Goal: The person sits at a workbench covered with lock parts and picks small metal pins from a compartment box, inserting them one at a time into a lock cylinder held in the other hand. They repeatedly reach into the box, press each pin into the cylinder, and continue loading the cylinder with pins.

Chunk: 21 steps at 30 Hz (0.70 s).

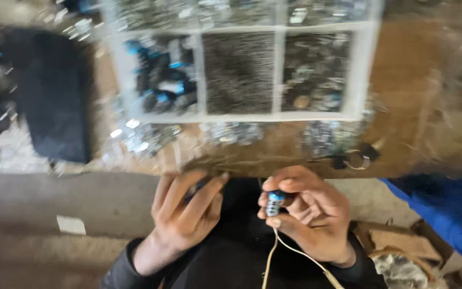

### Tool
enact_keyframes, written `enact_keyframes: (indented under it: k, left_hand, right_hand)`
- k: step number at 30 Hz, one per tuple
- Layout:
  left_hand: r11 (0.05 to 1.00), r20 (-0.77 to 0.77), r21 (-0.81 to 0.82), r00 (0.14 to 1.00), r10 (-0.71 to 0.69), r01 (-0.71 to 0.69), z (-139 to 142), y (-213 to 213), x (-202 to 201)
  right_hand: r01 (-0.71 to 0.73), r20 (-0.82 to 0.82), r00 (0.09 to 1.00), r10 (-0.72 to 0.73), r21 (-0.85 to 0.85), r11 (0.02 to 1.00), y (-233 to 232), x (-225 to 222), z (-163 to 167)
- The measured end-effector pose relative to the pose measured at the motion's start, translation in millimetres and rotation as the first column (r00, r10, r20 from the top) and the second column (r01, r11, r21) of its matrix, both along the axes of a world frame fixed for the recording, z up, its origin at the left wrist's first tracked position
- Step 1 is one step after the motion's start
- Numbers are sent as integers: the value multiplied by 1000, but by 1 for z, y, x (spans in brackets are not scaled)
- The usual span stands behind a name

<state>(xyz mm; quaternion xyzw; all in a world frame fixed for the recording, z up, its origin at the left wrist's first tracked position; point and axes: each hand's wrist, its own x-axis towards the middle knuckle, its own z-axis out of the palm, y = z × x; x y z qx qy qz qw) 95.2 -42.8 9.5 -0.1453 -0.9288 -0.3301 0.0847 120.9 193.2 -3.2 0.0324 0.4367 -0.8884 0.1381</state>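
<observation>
On the brown tabletop (402, 80) sits a white divided tray (279, 69); three compartments show fully, holding blue-and-black parts, fine dark pieces, and mixed metal bits, though blur hides detail. Below its edge, the right hand (308, 214) has its grip clenched on one small blue-and-silver part (275, 202) trailing a pale cord (290, 251). The left hand (185, 211) curls, perhaps around something dark.
</observation>
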Motion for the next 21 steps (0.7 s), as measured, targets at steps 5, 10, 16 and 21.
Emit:
enact_keyframes:
  k: [5, 10, 16, 21]
  left_hand:
    - [992, 69, -112, 996, 60, -52, 7, -42, 4]
    - [991, 82, -123, 995, 63, -53, 17, -50, -9]
    - [989, 186, -148, 982, 24, 4, 18, -50, -25]
    - [997, 108, -61, 992, 59, -53, 23, -60, -20]
  right_hand:
    - [-231, 34, 972, 232, -42, 972, -41, -7, 1]
    - [-255, 35, 967, 253, 42, 966, -56, -15, 1]
    - [-185, 8, 983, 185, 106, 977, -51, -13, 5]
    - [-128, 9, 992, 128, 111, 986, -48, -16, 3]
